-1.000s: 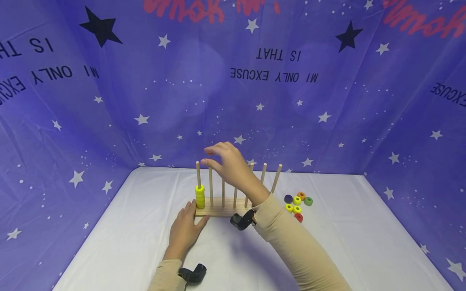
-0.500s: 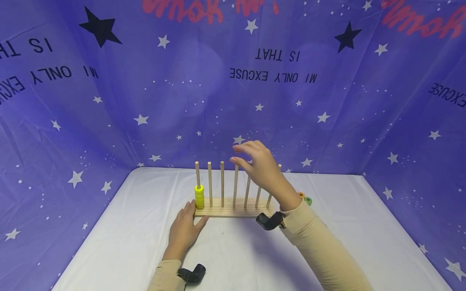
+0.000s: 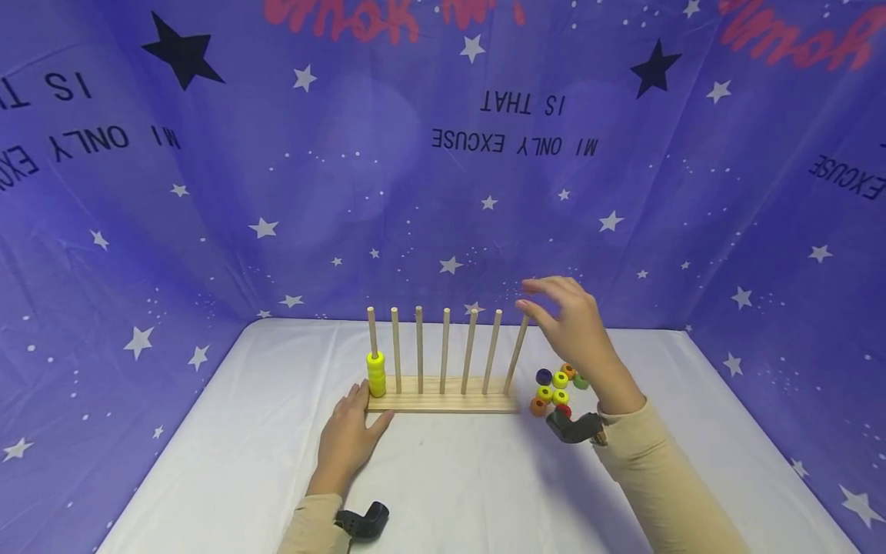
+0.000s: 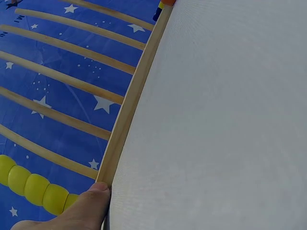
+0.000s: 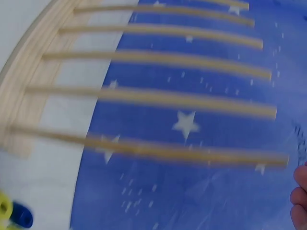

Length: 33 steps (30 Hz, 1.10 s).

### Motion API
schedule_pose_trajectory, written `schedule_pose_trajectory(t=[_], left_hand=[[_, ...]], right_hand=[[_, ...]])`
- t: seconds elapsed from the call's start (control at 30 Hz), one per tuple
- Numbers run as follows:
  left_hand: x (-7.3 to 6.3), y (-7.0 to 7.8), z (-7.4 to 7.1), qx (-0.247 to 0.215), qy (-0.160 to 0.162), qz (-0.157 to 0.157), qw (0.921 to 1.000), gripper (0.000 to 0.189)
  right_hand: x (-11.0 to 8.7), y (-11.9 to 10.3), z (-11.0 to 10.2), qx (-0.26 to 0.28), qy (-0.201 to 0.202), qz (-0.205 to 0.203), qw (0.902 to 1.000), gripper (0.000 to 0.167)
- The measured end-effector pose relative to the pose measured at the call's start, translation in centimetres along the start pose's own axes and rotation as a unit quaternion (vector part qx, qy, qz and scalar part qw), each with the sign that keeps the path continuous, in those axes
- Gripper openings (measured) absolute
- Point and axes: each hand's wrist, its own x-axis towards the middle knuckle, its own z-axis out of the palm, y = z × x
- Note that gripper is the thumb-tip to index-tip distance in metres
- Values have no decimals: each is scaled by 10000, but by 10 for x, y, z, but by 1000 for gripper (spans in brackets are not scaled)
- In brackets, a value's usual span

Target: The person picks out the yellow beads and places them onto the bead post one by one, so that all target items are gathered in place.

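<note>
Hands (image 3: pixel 346 440) (image 3: pixel 577 323) look released, left touching wooden base (image 3: pixel 443 403); only head view shows the green bead (image 3: pixel 581 382).

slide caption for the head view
Left hand touching wooden peg stand, yellow beads on one peg, right hand raised, loose beads nearby

A blue-purple backdrop (image 3: pixel 388 181) fills the upper frame, printed with white stars (image 3: pixel 263 228), black stars (image 3: pixel 182 52) at upper left and upper right, upside-down black lettering (image 3: pixel 515 144) and red script (image 3: pixel 294 12) along the top; a white worktop (image 3: pixel 450 477) spreads below.
</note>
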Motion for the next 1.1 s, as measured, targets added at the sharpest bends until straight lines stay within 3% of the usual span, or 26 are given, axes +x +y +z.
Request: schedule_pose_trajectory(t=[0.27, 0.47, 1.1], left_hand=[[0, 0, 0, -17, -50, 6, 10000, 83], [0, 0, 0, -15, -83, -11, 10000, 82], [0, 0, 1, -3, -2, -9, 10000, 82]], right_hand=[[-31, 43, -21, -349, 70, 919, 9951, 35], [-55, 68, -23, -459, -61, 1411, 9889, 36], [-110, 106, 26, -480, -722, 1946, 9770, 35]])
